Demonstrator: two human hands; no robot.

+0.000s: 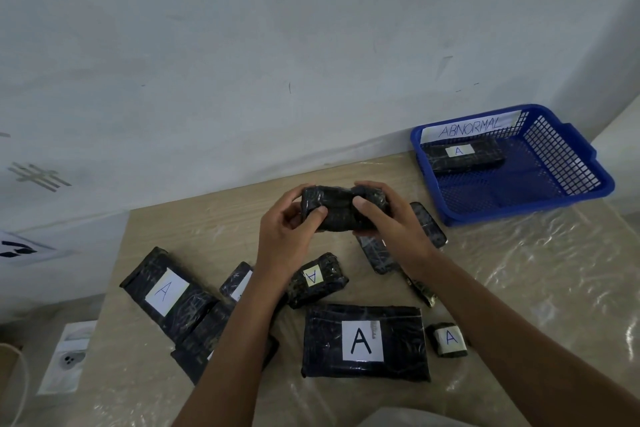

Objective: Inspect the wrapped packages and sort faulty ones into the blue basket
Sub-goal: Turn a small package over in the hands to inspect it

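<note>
Both hands meet at the centre of the frame around one black wrapped package point(341, 210), lifted clear of the table point(207, 218). The left hand point(289, 230) has its fingers curled over the package's left end, thumb pressed on the near face; the right hand point(388, 218) grips the right end the same way, fingers wrapped over the top and thumb on the front. No label shows on the held package. The blue basket point(568, 166), with its "ABNORMAL" sign point(471, 128), sits at the upper right and holds one labelled package point(462, 154). Below the hands, more black packages lie on the table, among them a large flat package point(363, 341) marked "A" at lower centre.
</note>
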